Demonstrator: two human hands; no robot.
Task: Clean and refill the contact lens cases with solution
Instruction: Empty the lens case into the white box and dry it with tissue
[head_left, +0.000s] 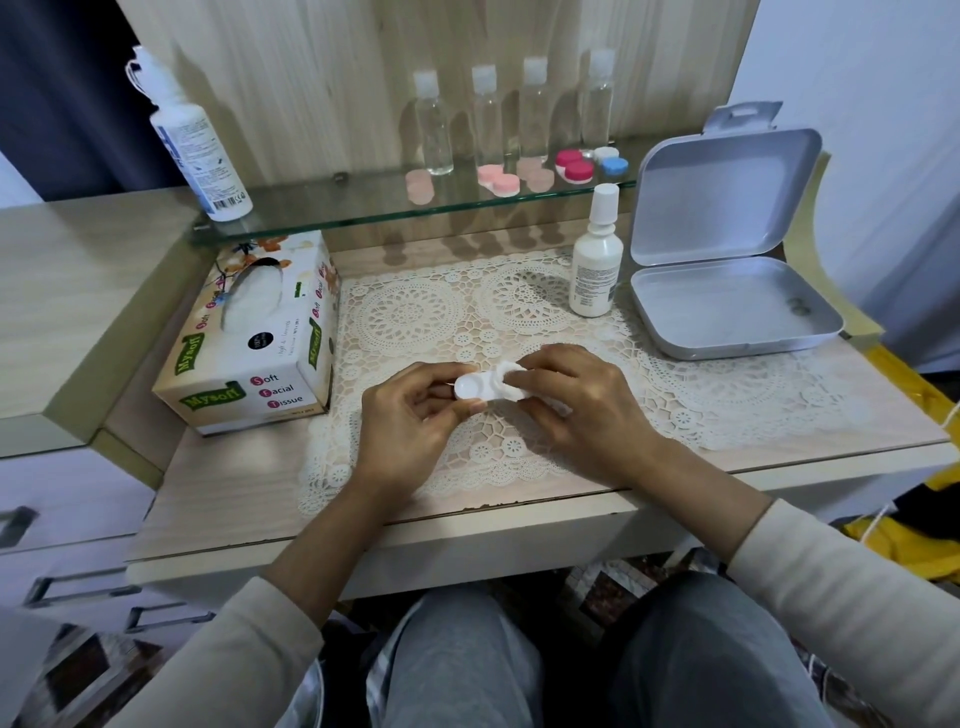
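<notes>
While the two hands meet low over the lace mat (519, 312), other things ring the grip. A tissue box (254, 332) lies just to its left. A small white dropper bottle (595, 260) stands beyond it to the right. Farther right an open grey tin (727, 249) sits with its lid tilted back. Well beyond the grip, a glass shelf (363, 215) carries a tall white solution bottle (200, 140) at the far left. It also holds four clear bottles (434, 124) with white caps in a row, and capped coloured lens cases (574, 166) in peach, pink, magenta and blue with white.

The mat is cream openwork with round medallions, spread on a pale wood-grain desk (831, 415). The tin is matte with rounded corners, and the box is glossy printed card.

The lens case (475, 387) sits between both hands, just over the mat. It is plain white plastic and uncapped, its left well a shallow round cup facing up. The left hand (410, 421) pinches that left end between thumb and curled fingers. The right hand (587, 410) grips a wad of white tissue (511, 375) and presses it onto the right well, which is hidden beneath it.
</notes>
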